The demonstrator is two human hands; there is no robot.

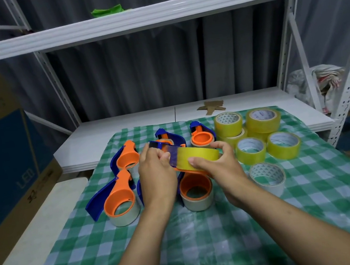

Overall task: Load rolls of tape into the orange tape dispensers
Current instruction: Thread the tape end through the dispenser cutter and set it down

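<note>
Hands meet over the middle of the green checked cloth [211, 242] that covers the counter [88, 146]. The right hand [219, 166] grips a yellow tape roll [198, 155], thumb on the near side and fingers [223, 146] curled over the far rim. The roll sits on an orange dispenser [181, 170], held clear of the cloth. The left hand [156, 172] pinches the pulled-out strip of tape [173, 153] just beside the dispenser's blue head [160, 144]. Several other dispensers [120, 197] lie on the cloth around the hands, each carrying a roll. To the right stand loose yellow rolls [251, 149], the far ones stacked in twos.
</note>
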